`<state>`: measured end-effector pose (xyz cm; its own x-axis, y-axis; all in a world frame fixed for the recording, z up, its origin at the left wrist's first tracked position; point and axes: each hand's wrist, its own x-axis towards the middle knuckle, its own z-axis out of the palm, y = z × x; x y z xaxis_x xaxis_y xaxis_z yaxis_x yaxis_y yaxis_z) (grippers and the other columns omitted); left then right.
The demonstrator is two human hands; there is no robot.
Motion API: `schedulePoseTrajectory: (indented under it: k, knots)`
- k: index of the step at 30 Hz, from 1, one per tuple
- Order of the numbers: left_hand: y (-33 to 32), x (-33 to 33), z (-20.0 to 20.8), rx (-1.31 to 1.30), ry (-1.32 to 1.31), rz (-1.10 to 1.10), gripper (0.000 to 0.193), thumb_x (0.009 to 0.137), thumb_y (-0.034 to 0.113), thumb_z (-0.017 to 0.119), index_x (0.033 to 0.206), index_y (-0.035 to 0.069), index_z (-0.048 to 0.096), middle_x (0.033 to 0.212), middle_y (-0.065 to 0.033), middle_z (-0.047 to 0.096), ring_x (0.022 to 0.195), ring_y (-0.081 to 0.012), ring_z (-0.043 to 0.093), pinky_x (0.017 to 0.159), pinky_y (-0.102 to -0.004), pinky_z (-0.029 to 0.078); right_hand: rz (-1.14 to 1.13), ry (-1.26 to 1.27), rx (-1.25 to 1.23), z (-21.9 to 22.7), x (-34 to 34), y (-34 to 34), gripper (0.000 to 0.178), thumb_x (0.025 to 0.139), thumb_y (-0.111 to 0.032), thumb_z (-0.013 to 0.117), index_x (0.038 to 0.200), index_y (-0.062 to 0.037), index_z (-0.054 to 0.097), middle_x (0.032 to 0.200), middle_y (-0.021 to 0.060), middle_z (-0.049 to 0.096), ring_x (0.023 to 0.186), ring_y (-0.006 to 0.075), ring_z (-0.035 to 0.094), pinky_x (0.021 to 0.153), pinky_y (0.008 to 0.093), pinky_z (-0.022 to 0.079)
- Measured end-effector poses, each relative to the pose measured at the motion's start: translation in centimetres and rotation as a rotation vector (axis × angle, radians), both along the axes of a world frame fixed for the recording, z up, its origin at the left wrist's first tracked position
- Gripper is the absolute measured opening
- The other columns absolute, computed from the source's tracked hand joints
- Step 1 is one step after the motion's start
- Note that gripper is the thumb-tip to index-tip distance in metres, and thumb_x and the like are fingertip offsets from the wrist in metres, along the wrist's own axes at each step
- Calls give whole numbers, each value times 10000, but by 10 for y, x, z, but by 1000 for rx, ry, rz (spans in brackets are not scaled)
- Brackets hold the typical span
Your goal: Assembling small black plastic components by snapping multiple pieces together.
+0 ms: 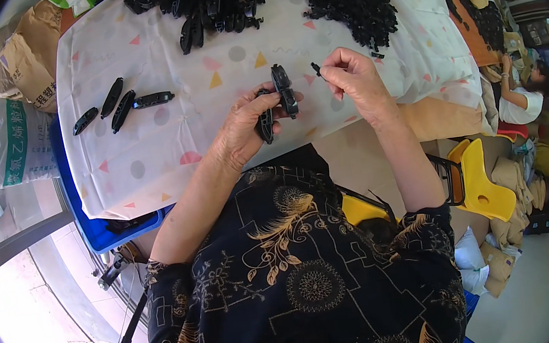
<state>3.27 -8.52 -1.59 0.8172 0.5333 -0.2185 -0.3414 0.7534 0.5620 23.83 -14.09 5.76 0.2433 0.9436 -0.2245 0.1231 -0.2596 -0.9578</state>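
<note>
My left hand (246, 125) is closed around two long black plastic parts. One long black part (284, 90) stands up past the fingertips, and the other black part (266, 119) lies against the palm side. To the right, my right hand (353, 78) pinches a small black clip-like piece (316, 68) between thumb and forefinger. A gap separates that piece from the parts in my left hand. Both hands are above a table (197, 99) with a white patterned cover.
Several matching long parts (122, 111) lie at the table's left. A heap of long black parts (206, 5) sits at the back, with a pile of small black pieces (350, 4) right of it. A blue crate (107, 234), yellow chair (485, 183) and another person (523, 100) are around the table.
</note>
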Motion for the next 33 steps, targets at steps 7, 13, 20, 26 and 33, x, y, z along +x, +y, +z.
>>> schedulePoseTrajectory:
  k: [7,13,20,26,33]
  knots:
    - [-11,-4,5,51,14,-50,318,921,177,568,1195,18,538,1055,-126,650,842,-166,652,511,-207,470,471,-427,289,18,-19,-26,41,851,9,596,843,-13,563,810,9,534,678,98,498,580,248,406]
    - [-14,-7,4,212,63,-93,292,900,162,615,1147,11,580,893,-19,611,716,-80,555,529,-210,454,668,-817,323,42,-29,-26,50,814,-10,635,832,-11,588,837,63,511,745,205,544,647,299,442]
    - [-19,-11,7,329,207,-129,293,884,187,642,1117,18,593,885,-24,601,712,-74,528,540,-210,439,847,-1000,379,42,-35,-20,86,780,-49,666,812,-19,592,828,50,500,794,228,552,661,337,456]
    - [-28,-19,3,337,234,-70,294,888,191,628,1128,27,586,900,-32,609,741,-78,552,553,-212,457,743,-1040,445,34,-44,-18,129,766,-53,689,858,-41,600,815,49,510,744,213,557,655,312,465]
    - [-39,-25,21,509,278,38,414,891,117,623,1266,40,466,995,-67,631,832,-132,656,507,-191,440,291,-219,84,-19,-37,-30,336,857,-70,665,1150,-28,506,949,47,608,841,111,587,767,257,476]
